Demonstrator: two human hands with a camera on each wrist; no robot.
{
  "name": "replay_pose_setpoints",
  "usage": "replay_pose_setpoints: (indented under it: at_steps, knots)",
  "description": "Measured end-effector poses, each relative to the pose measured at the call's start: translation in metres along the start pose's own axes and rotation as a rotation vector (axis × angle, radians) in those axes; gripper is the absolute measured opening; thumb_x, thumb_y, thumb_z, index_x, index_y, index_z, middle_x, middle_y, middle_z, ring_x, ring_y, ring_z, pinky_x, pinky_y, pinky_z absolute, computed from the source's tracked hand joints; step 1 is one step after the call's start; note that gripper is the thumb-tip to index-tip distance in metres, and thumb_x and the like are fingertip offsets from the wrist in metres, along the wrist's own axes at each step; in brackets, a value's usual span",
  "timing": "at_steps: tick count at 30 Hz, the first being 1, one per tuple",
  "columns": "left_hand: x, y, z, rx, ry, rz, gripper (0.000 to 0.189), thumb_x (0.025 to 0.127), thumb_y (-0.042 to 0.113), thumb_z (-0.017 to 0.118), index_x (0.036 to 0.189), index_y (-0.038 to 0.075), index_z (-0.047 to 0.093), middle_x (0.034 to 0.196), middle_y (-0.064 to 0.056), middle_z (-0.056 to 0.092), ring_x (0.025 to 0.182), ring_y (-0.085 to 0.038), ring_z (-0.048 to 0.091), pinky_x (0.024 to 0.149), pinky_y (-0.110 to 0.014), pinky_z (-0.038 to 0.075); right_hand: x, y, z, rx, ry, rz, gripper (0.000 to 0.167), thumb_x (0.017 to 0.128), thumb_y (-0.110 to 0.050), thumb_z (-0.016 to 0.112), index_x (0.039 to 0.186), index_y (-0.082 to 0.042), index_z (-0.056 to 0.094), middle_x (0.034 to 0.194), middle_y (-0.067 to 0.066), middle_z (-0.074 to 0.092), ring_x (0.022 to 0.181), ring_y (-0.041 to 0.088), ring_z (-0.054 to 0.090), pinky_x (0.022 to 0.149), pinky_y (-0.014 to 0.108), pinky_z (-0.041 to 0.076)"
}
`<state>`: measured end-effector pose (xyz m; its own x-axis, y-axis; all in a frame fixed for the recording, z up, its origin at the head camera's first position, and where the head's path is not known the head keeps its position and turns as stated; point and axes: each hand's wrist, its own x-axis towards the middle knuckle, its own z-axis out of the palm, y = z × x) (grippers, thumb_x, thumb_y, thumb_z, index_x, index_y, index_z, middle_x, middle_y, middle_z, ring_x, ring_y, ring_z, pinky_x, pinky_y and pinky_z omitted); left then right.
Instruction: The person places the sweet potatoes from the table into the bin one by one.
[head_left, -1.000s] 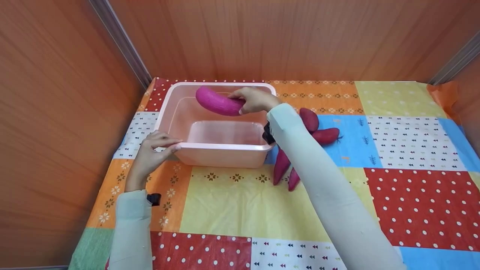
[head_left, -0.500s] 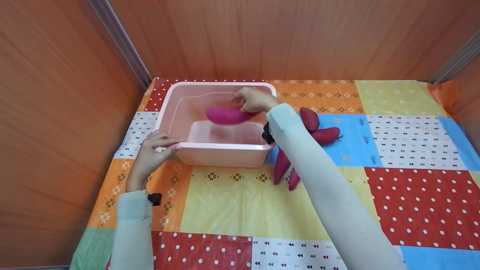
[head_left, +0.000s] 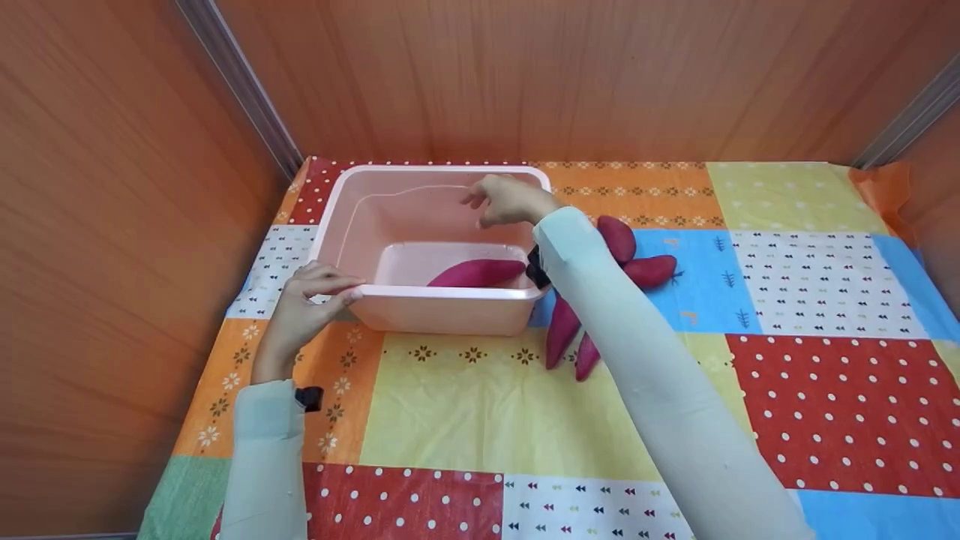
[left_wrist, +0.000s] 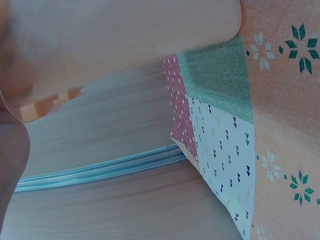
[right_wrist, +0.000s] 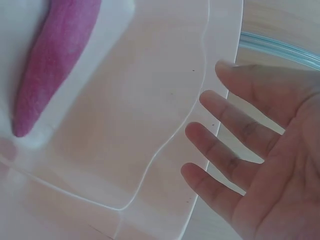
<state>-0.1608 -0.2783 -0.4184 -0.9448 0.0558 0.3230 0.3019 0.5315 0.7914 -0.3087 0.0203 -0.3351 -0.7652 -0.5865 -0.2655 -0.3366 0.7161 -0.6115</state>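
Note:
A pink plastic tub (head_left: 442, 292) stands on the patchwork tablecloth. On its floor lies a large magenta sweet potato (head_left: 478, 274), partly hidden by the front wall; its tapered end (right_wrist: 30, 112) shows in the right wrist view. My left hand (head_left: 304, 304) pinches the tub's rim at the near left corner between thumb and fingers. Over the tub's right side hovers my right hand (head_left: 510, 201), holding nothing. From the right wrist its fingers (right_wrist: 230, 162) appear spread and relaxed, apart from the sweet potato.
Several more sweet potatoes lie on the cloth right of the tub: a round one (head_left: 616, 238), a short red one (head_left: 650, 271) and slender ones (head_left: 562, 330) partly behind my right forearm. Wood-grain panels (head_left: 480, 82) enclose the back and sides.
My right hand lowered the sweet potato into the tub and let it go; it has dropped to the tub's floor. My left hand has stayed on the rim.

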Motion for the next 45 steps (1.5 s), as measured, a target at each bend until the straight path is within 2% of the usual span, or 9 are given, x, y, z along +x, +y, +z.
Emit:
replay_pose_setpoints:
  at_steps: [7,11,13,17,20,27,30,36,45]
  knots:
    - [-0.002,0.022,-0.002,-0.003,-0.006,0.017,0.018,0.080,-0.003,0.073,0.098,-0.006,0.073,0.093,-0.023,0.067,0.091,-0.005,0.047,0.087,-0.028,0.033,-0.004,-0.001,-0.002,0.001,0.025,0.007,0.048,0.087,-0.015,0.070,0.134,-0.017,0.057,0.132,0.005,0.058,0.115,0.023,0.057,0.093,0.033,0.052]
    - [0.001,0.009,0.000,-0.005,-0.004,0.015,0.018,0.080,0.000,0.074,0.098,-0.001,0.075,0.094,-0.019,0.069,0.091,-0.004,0.047,0.087,-0.028,0.033,-0.006,-0.001,-0.004,-0.006,0.028,0.017,0.050,0.087,-0.017,0.070,0.135,-0.018,0.056,0.134,0.004,0.057,0.117,0.024,0.057,0.094,0.034,0.051]
    - [0.003,0.000,0.000,-0.006,-0.007,-0.006,0.019,0.080,0.001,0.074,0.099,0.000,0.075,0.095,-0.018,0.069,0.093,-0.005,0.048,0.089,-0.029,0.033,-0.007,-0.001,-0.006,-0.002,0.032,0.019,0.050,0.087,-0.018,0.070,0.135,-0.018,0.055,0.134,0.004,0.057,0.118,0.024,0.056,0.094,0.034,0.051]
    - [0.004,-0.006,-0.001,-0.015,-0.020,-0.016,0.020,0.081,0.006,0.075,0.101,0.002,0.075,0.097,-0.015,0.069,0.096,-0.007,0.048,0.091,-0.030,0.034,-0.008,-0.002,-0.008,0.015,0.035,0.016,0.050,0.088,-0.019,0.069,0.136,-0.018,0.054,0.136,0.005,0.055,0.121,0.024,0.053,0.097,0.036,0.049]
    - [0.003,-0.003,-0.002,-0.018,-0.019,-0.012,0.020,0.081,0.007,0.076,0.100,0.004,0.076,0.096,-0.014,0.070,0.095,-0.006,0.048,0.091,-0.030,0.033,-0.009,-0.001,-0.011,0.013,0.035,0.006,0.049,0.089,-0.019,0.067,0.136,-0.016,0.054,0.137,0.008,0.055,0.122,0.026,0.053,0.098,0.038,0.048]
    - [0.002,0.018,-0.003,-0.012,-0.006,0.021,0.017,0.080,-0.003,0.073,0.097,-0.006,0.074,0.093,-0.024,0.068,0.089,-0.003,0.049,0.089,-0.028,0.033,-0.013,0.006,-0.019,0.021,0.081,-0.022,0.048,0.091,-0.018,0.065,0.137,-0.013,0.054,0.138,0.011,0.054,0.122,0.028,0.052,0.096,0.040,0.050]
    - [0.002,0.024,-0.004,-0.019,-0.017,0.010,0.018,0.080,-0.003,0.073,0.098,-0.007,0.073,0.093,-0.024,0.068,0.090,-0.003,0.049,0.089,-0.028,0.033,-0.016,0.012,-0.022,0.035,0.106,-0.018,0.050,0.090,-0.020,0.066,0.138,-0.013,0.053,0.139,0.011,0.053,0.121,0.028,0.053,0.094,0.039,0.051]
    - [0.002,0.023,-0.006,-0.028,-0.034,-0.018,0.019,0.082,-0.001,0.072,0.100,-0.005,0.073,0.095,-0.025,0.067,0.092,-0.003,0.048,0.091,-0.031,0.032,-0.024,0.024,-0.028,0.029,0.152,0.005,0.052,0.091,-0.023,0.065,0.139,-0.013,0.051,0.140,0.010,0.052,0.122,0.028,0.052,0.095,0.039,0.051]
    - [0.002,0.023,-0.009,-0.026,-0.038,-0.022,0.021,0.082,0.000,0.072,0.102,-0.006,0.072,0.097,-0.024,0.067,0.094,-0.003,0.048,0.093,-0.031,0.033,-0.035,0.044,-0.035,0.058,0.218,0.029,0.056,0.092,-0.026,0.064,0.142,-0.010,0.047,0.135,0.013,0.055,0.116,0.027,0.055,0.094,0.041,0.051]
